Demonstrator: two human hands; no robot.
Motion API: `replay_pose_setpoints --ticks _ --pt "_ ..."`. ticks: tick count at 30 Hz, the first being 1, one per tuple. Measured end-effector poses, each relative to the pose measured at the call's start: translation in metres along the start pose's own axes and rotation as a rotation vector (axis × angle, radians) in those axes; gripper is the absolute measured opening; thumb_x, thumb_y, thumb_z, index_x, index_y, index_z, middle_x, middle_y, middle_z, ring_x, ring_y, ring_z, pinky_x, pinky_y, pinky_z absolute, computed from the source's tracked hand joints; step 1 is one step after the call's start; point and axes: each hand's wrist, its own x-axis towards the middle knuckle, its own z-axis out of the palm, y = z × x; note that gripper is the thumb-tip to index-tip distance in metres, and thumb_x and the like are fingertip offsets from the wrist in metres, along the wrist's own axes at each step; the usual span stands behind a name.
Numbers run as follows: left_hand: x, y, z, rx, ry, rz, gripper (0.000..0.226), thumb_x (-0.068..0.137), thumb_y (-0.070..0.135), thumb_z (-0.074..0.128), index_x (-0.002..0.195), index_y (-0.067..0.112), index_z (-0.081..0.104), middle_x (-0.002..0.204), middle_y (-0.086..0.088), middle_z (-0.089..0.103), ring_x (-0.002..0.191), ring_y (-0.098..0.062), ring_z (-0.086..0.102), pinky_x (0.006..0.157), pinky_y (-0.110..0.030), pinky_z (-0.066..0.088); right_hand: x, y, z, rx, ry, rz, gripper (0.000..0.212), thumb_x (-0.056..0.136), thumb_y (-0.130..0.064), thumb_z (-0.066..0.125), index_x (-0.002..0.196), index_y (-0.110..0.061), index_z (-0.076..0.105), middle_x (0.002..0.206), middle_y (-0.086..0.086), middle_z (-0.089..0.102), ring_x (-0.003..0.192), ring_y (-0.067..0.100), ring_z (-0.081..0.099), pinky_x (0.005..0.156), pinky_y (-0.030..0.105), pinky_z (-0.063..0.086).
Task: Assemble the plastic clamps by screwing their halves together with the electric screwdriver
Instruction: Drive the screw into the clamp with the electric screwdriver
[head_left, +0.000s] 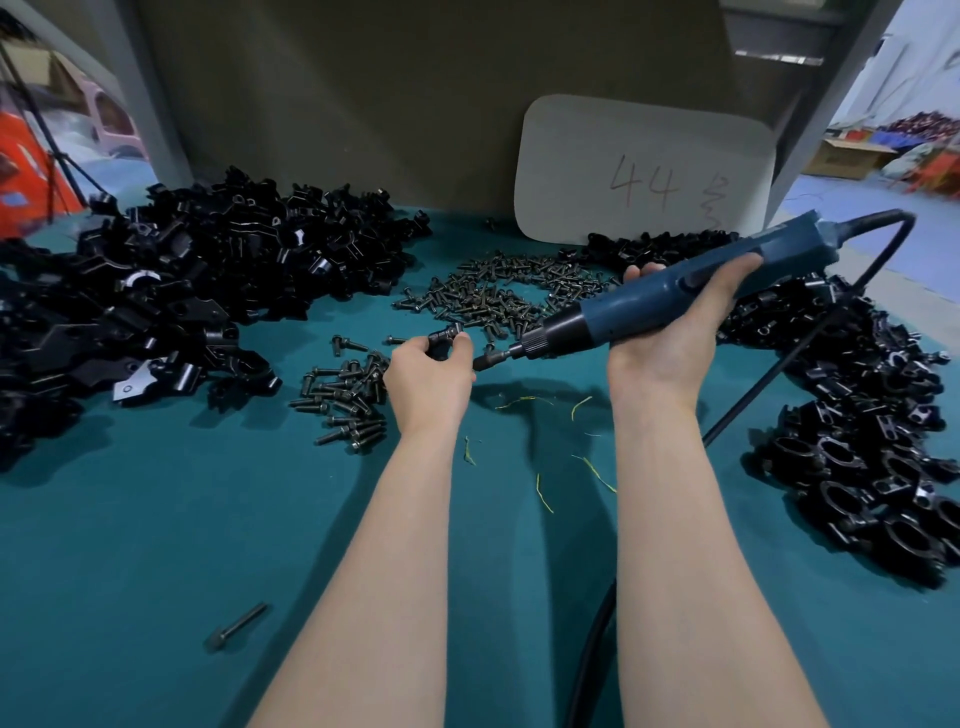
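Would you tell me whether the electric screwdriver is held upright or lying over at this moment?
Lying over, nearly level: the right hand grips the electric screwdriver, its bit pointing toward the clamp in the left hand.

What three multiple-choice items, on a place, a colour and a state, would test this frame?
1. Where is the white card? A) standing at the table's back B) flat inside a box C) hanging from a hook
2. What colour is the electric screwdriver? A) red B) blue C) yellow
3. What does the left hand do? A) lies flat, empty B) pinches a black clamp C) holds a hammer
1 A, it stands upright behind the screws; 2 B, its body in the right hand is blue; 3 B, it curls round the clamp.
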Motion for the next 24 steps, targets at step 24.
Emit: replay_pose_setpoints --ticks 24 --pt "-0.007 0.007 -0.009 0.259 0.072 0.075 0.022 0.088 0.034 0.06 0.084 0.012 0.066 0.077 -0.008 0.071 0.073 -0.024 0.07 0.069 -0.036 0.058 0.009 -0.01 -0.014 -0.108 0.031 0.054 0.018 0.094 -0.021 0.059 0.11 -0.014 0.054 0.096 0.003 0.062 0.095 0.019 0.065 0.093 0.031 0.05"
